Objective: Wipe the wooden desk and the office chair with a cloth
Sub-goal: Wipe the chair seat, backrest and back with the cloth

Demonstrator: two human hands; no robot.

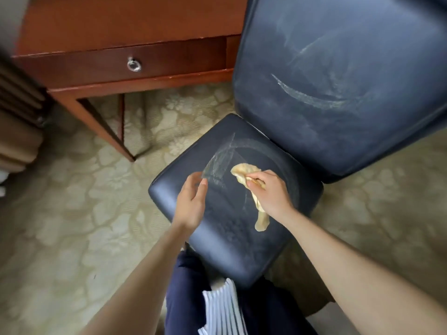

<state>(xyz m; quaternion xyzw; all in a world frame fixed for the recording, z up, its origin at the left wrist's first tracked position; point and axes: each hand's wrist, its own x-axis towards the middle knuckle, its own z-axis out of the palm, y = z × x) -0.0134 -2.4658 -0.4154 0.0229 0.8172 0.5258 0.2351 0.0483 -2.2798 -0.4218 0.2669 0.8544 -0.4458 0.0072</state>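
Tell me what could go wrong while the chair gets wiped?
The cloth is bunched in the right hand, so it may only smear dust; pale streaks mark the seat and backrest. Its loose tail could drag dirt over cleaned spots. The left hand might leave fingerprints.

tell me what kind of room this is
Likely a hotel room or home study, not certain: a wooden desk with a ring-pull drawer, a dark padded office chair beside it, and floral patterned carpet underfoot.
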